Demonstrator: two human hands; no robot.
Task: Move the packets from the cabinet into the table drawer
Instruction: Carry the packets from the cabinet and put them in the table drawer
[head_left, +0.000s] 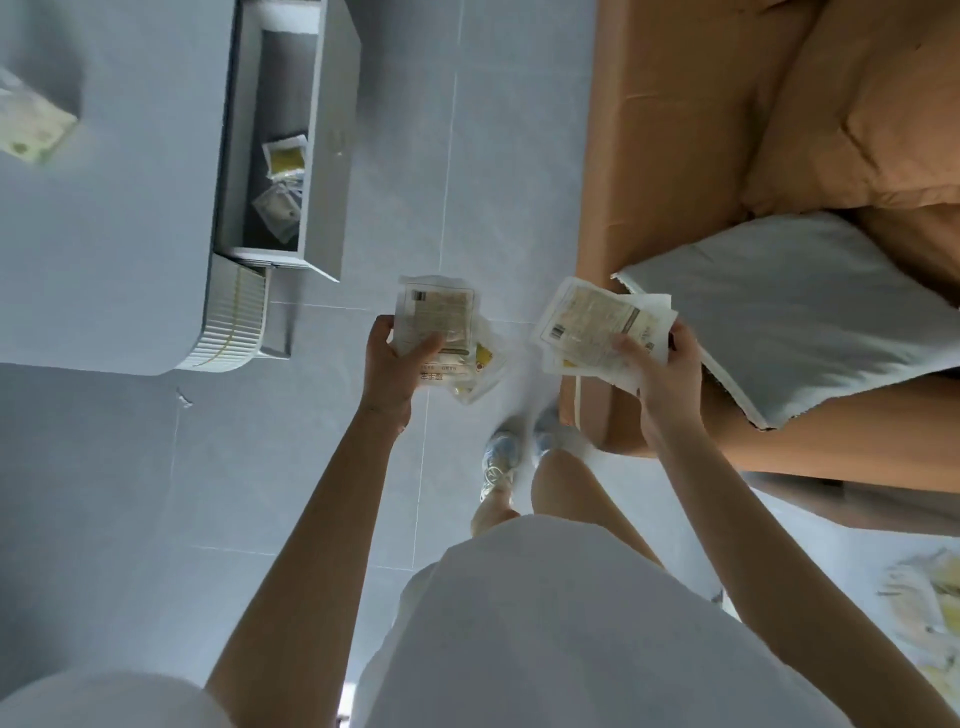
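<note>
Tiled floor (467, 156), crinkly flat packets (436, 317) gripped

Drawer (332, 130) open upward, few packets (284, 158) inside, far end apparently free; sofa (675, 130) flanks right.

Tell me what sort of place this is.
Most likely a home living room: a tan sofa with a grey cushion, a low grey table with its drawer pulled open, and a tiled floor.
</note>
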